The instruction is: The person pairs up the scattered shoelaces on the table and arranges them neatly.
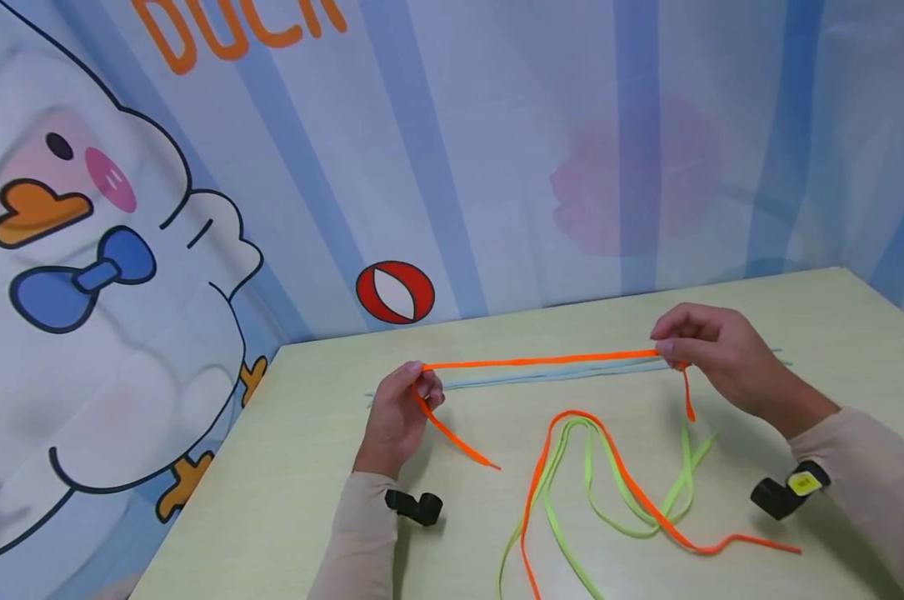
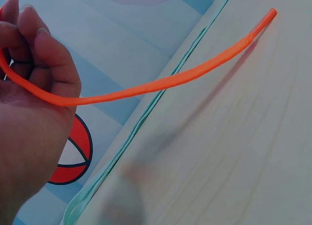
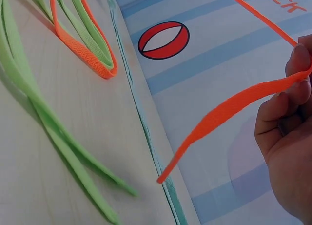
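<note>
An orange shoelace is stretched nearly level above the table between two hands. My left hand pinches it near one end, and a short tail hangs down from the fingers toward the right. In the left wrist view that orange tail crosses the palm and ends in a stiff tip. My right hand pinches the lace near its other end between thumb and fingers. Its short loose tail droops below the hand in the right wrist view.
Light blue laces lie straight along the table's back part, behind the orange one. Nearer me, a second orange lace lies looped over green laces. A printed cloth stands behind the pale wooden table.
</note>
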The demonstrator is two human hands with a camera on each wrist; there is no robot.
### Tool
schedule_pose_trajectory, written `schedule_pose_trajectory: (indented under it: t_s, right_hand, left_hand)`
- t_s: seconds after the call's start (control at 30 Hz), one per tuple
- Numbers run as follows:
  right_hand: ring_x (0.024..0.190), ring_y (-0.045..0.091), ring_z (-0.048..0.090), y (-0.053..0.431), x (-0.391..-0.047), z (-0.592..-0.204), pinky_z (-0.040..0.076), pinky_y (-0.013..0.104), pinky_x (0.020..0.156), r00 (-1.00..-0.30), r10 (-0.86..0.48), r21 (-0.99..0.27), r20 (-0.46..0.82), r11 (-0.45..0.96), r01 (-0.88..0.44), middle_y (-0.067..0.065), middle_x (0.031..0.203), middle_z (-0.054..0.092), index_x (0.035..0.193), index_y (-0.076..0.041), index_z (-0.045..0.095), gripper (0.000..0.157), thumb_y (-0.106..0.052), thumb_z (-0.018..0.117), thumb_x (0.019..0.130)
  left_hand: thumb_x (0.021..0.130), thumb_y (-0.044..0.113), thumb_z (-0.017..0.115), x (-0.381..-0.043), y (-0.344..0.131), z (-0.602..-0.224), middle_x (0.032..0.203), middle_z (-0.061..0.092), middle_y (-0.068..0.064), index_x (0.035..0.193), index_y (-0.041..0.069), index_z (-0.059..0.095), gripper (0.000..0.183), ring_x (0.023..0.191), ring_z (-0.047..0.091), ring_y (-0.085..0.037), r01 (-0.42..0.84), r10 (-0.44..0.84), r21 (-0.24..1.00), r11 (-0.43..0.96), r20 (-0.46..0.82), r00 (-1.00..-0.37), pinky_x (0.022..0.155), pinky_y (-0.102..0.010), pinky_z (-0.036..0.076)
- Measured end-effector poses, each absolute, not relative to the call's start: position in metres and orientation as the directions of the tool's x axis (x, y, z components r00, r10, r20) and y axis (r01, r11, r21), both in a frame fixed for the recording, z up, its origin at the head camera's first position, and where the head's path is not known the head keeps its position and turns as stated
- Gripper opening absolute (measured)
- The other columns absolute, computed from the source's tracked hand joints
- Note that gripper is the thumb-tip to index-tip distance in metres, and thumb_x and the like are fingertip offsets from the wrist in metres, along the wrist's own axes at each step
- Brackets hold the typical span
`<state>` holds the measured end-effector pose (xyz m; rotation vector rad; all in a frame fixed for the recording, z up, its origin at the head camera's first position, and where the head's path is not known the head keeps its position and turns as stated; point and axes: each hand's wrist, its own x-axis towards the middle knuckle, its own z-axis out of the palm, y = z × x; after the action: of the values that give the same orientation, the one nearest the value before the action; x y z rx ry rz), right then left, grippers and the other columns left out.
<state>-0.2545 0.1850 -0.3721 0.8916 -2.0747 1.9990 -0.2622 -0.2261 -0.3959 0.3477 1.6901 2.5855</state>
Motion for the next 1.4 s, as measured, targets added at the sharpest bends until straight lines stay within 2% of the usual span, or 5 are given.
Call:
schedule_pose_trajectory:
  t_s: [0.33,0.6,1.0,1.13,1.4]
  right_hand:
    - [0.071,0.02,0.053,0.189,-0.257,-0.374,0.049,0.026,0.065,-0.82,-0.305,-0.873,0.484,-0.106,-0.476,0.007,0.08,0.058,0.102,0.001,0.065,0.016,0.012,0.055,0.095]
    - [0.073,0.02,0.056,0.194,-0.257,-0.374,0.051,0.024,0.068,-0.828,-0.279,-0.864,0.486,-0.009,-0.504,0.009,0.082,0.06,0.101,0.0,0.067,0.014,0.009,0.057,0.096]
    - [0.076,0.018,0.057,0.204,-0.262,-0.377,0.052,0.023,0.07,-0.836,-0.271,-0.879,0.476,-0.134,-0.457,0.006,0.087,0.063,0.102,0.001,0.068,0.018,0.011,0.056,0.095]
    - [0.073,0.02,0.054,0.206,-0.263,-0.378,0.051,0.022,0.067,-0.853,-0.256,-0.891,0.454,-0.118,-0.439,0.005,0.083,0.062,0.102,-0.001,0.069,0.017,0.01,0.057,0.096]
    - [0.069,0.021,0.052,0.212,-0.265,-0.379,0.049,0.027,0.062,-0.89,-0.212,-0.9,0.403,0.084,-0.428,0.007,0.078,0.056,0.103,0.003,0.067,0.009,0.001,0.06,0.098]
  left_hand:
    - [0.103,0.022,0.05,-0.262,-0.234,-0.397,0.072,0.05,-0.001,0.081,0.013,0.062,0.026,0.078,0.055,-0.019,0.115,0.143,0.918,-0.38,0.181,-0.973,0.077,-0.032,0.044]
    - [0.104,0.02,0.049,-0.262,-0.244,-0.397,0.073,0.049,-0.001,0.082,0.014,0.06,0.025,0.077,0.055,-0.02,0.133,0.136,0.916,-0.379,0.197,-0.971,0.077,-0.033,0.043]
    - [0.104,0.024,0.049,-0.265,-0.258,-0.398,0.076,0.048,-0.004,0.081,0.01,0.056,0.027,0.085,0.055,-0.023,0.134,0.116,0.958,-0.252,0.168,-0.979,0.081,-0.034,0.046]
    - [0.103,0.024,0.05,-0.264,-0.262,-0.398,0.077,0.049,-0.005,0.08,0.009,0.055,0.028,0.085,0.055,-0.024,0.139,0.103,0.964,-0.228,0.165,-0.981,0.082,-0.035,0.046]
    - [0.102,0.027,0.053,-0.264,-0.271,-0.397,0.08,0.049,-0.009,0.08,0.005,0.051,0.031,0.084,0.054,-0.026,0.127,0.078,0.985,-0.114,0.136,-0.988,0.089,-0.042,0.044]
